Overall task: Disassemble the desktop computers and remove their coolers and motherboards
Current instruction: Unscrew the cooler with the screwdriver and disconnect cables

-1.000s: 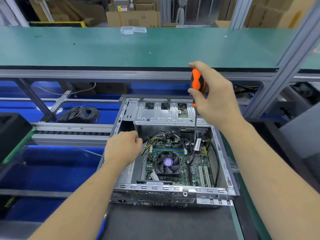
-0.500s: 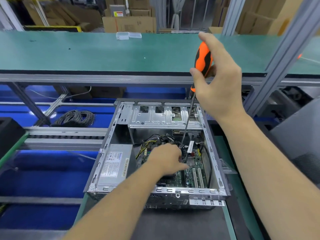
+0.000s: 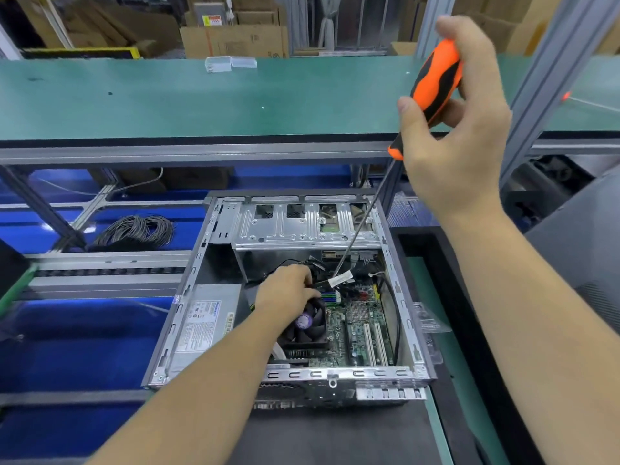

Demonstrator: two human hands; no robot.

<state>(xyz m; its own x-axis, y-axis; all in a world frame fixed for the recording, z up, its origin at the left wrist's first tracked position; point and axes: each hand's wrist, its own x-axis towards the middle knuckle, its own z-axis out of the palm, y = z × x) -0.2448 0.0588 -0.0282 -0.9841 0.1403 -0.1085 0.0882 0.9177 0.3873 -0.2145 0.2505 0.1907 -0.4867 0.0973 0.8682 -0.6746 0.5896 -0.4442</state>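
Lying open on the bench (image 3: 335, 437) before you, the case (image 3: 407, 317) shows its power supply (image 3: 204, 320) at left, label print too small to read, and the motherboard (image 3: 362, 323) at right. Your left hand (image 3: 285, 293) rests over the cooler (image 3: 310, 325), fingers curled on cables (image 3: 313, 263). Your right hand (image 3: 459, 129) grips an orange-black screwdriver (image 3: 432, 85), its tip near a white tag (image 3: 340, 280) with unreadable writing.

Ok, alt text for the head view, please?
A right hand holds an orange screwdriver, its shaft angled down into an open desktop case. The left hand reaches among cables beside the cooler fan.
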